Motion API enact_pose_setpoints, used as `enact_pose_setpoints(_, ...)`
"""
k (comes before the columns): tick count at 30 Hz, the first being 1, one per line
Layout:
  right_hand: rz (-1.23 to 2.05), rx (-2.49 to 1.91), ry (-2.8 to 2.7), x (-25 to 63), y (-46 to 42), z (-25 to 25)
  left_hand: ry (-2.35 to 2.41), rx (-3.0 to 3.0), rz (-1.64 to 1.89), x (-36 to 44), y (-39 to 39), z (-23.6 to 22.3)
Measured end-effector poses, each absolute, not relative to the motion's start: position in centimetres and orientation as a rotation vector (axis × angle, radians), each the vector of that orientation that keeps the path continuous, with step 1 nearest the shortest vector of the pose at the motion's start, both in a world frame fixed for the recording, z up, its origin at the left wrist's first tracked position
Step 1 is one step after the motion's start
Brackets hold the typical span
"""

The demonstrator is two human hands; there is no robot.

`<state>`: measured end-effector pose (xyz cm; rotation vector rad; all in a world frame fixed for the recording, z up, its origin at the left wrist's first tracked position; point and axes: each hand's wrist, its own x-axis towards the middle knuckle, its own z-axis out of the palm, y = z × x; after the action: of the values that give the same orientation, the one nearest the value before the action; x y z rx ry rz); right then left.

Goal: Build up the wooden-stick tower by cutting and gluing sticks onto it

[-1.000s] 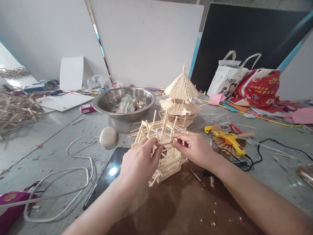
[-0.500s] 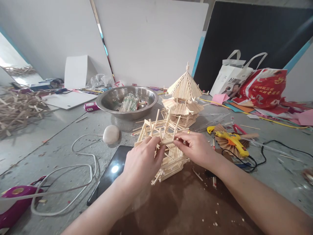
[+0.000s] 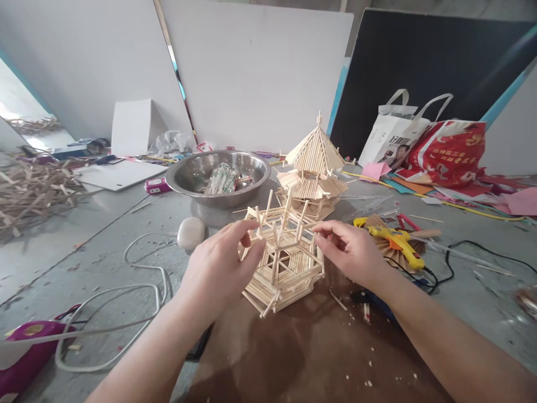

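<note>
A six-sided frame of thin wooden sticks (image 3: 285, 302), with several short sticks standing up from its top, rests on the brown board (image 3: 319, 364). My left hand (image 3: 222, 260) is beside the frame's left side, thumb and fingers apart, with nothing seen between them. At the right side, my right hand (image 3: 352, 254) has its thumb and forefinger parted close to an upright stick; whether it touches the frame I cannot tell. Behind stands a roofed stick pagoda (image 3: 314, 151). My left hand and forearm hide most of a dark phone (image 3: 201, 341).
A steel basin (image 3: 180, 193) holding wrapped sticks sits at the back. On the right lie a yellow glue gun (image 3: 400, 243) with a black cord and a red bag (image 3: 448, 151). A white pebble-shaped object (image 3: 191, 233), a pale cable (image 3: 161, 274) and a purple device (image 3: 33, 347) are left.
Both hands have drawn apart from the front top edge of the stick frame, left hand leftward, right hand rightward. A stick they were pinching now lies along that edge.
</note>
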<state>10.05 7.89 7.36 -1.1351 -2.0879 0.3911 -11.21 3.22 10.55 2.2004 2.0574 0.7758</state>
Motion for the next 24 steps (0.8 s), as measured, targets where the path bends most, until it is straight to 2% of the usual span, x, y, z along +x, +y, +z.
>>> enact_pose_setpoints(6, 0.366, -1.22, -2.128, 11.0, 7.6, 6.7, 2.196, 2.12, 0.838, -12.9, 4.4, 10.6)
enact_pose_setpoints(11, 0.332, -1.28, -2.087, 11.1, 7.9, 6.6, 2.243, 2.134, 0.752, -13.5, 5.4, 9.6)
enact_pose_setpoints(18, 0.291, -1.34, -2.067, 10.7, 10.3, 6.1, 2.147, 1.939, 0.651, -13.9, 6.4, 8.7)
enact_pose_setpoints(24, 0.441, -1.418, -2.066, 10.2, 11.3, 5.6, 2.02, 1.783, 0.791, -14.5, 7.2, 7.9)
